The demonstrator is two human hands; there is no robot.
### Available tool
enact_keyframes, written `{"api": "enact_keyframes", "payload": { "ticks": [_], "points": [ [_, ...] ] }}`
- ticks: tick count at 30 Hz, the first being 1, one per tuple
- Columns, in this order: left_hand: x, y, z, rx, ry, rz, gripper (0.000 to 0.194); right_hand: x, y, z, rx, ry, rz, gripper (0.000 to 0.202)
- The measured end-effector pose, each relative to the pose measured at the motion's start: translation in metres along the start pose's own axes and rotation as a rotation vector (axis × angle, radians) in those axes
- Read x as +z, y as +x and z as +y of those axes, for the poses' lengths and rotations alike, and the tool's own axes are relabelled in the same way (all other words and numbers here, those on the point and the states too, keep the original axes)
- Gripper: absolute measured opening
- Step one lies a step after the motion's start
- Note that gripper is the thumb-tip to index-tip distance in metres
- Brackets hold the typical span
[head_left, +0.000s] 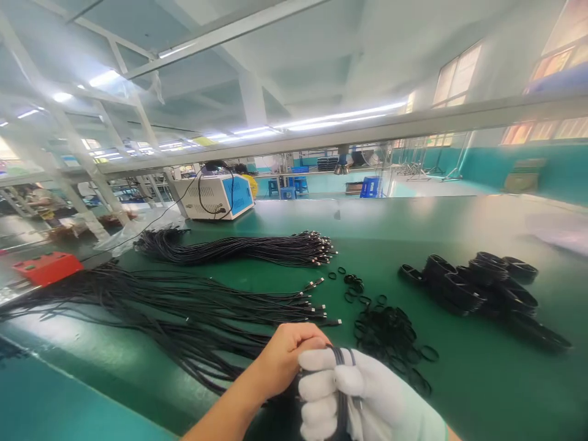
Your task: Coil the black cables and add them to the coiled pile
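My left hand (287,355) is bare, its fingers curled closed against a black cable at the bottom centre. Beside it, touching, my right hand (349,386) wears a white glove and grips a coiled black cable (340,404), with loops passing between its fingers. Loose black cables (220,300) with metal-tipped plugs spread to the left of my hands. Right of them lies a pile of small black rings (388,331). Parts of the coil are hidden behind the glove.
Further back lies a thick cable bundle (248,248). Coiled black cables (482,285) are stacked on the right of the green table (413,226). A white and blue machine (220,196) stands behind; a red box (48,268) is at left. A metal frame crosses overhead.
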State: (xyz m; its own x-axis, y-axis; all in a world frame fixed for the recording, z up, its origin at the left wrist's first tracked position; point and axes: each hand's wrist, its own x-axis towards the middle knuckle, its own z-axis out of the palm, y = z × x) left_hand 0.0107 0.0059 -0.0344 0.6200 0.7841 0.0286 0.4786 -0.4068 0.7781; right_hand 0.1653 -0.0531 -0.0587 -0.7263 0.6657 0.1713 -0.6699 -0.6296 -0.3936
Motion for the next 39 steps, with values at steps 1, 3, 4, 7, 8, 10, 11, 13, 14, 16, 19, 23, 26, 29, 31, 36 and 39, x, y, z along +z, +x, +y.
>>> {"api": "enact_keyframes", "payload": {
  "ticks": [1, 3, 4, 7, 8, 10, 11, 13, 14, 16, 19, 23, 26, 29, 31, 36, 39],
  "points": [
    [0.004, -0.003, -0.006, -0.004, 0.09, 0.036, 0.026, 0.001, 0.001, -0.002, -0.073, -0.008, 0.011, 0.034],
    [0.01, -0.014, -0.016, -0.027, 0.334, 0.143, 0.028, 0.002, 0.001, -0.008, -0.206, -0.033, 0.05, 0.028],
    [0.013, -0.02, -0.018, -0.038, 0.456, 0.202, 0.028, 0.002, 0.001, -0.011, -0.253, -0.048, 0.079, 0.026],
    [0.029, -0.04, -0.019, 0.023, 0.757, 0.322, 0.026, -0.001, 0.001, -0.018, -0.34, -0.115, 0.207, 0.027],
    [0.036, -0.045, -0.016, 0.072, 0.798, 0.322, 0.024, -0.003, 0.001, -0.019, -0.35, -0.145, 0.256, 0.027],
    [0.049, -0.052, -0.01, 0.172, 0.84, 0.317, 0.021, -0.005, 0.001, -0.017, -0.355, -0.217, 0.355, 0.029],
    [0.053, -0.053, -0.006, 0.213, 0.854, 0.318, 0.02, -0.006, 0.001, -0.014, -0.351, -0.255, 0.405, 0.031],
    [0.052, -0.051, 0.003, 0.292, 0.869, 0.322, 0.017, -0.005, 0.001, -0.009, -0.315, -0.335, 0.499, 0.035],
    [0.048, -0.05, 0.007, 0.331, 0.867, 0.315, 0.017, -0.004, 0.0, -0.007, -0.271, -0.376, 0.52, 0.036],
    [0.03, -0.046, 0.014, 0.38, 0.824, 0.258, 0.014, 0.001, -0.002, -0.003, -0.13, -0.456, 0.444, 0.029],
    [-0.001, -0.043, 0.023, 0.343, 0.652, 0.124, 0.013, 0.006, -0.005, 0.003, 0.027, -0.488, 0.194, 0.024],
    [-0.018, -0.037, 0.022, 0.191, 0.241, 0.009, 0.009, 0.002, -0.007, 0.012, 0.15, -0.3, 0.107, 0.033],
    [-0.01, -0.029, 0.01, 0.068, -0.113, -0.006, 0.009, -0.005, -0.006, 0.02, 0.212, -0.177, 0.097, 0.029],
    [0.001, -0.022, -0.001, 0.015, -0.224, 0.021, 0.009, -0.008, -0.003, 0.022, 0.115, -0.133, 0.172, 0.031],
    [0.004, -0.02, -0.004, 0.024, -0.206, 0.029, 0.018, -0.007, 0.0, 0.019, 0.001, -0.138, 0.257, 0.037],
    [0.007, -0.029, -0.003, -0.082, 0.246, 0.141, 0.024, -0.009, 0.006, -0.001, -0.301, -0.144, 0.392, 0.042],
    [0.019, -0.035, 0.002, -0.195, 0.534, 0.161, 0.027, -0.015, 0.005, -0.012, -0.405, -0.177, 0.46, 0.038]
  ]
}}
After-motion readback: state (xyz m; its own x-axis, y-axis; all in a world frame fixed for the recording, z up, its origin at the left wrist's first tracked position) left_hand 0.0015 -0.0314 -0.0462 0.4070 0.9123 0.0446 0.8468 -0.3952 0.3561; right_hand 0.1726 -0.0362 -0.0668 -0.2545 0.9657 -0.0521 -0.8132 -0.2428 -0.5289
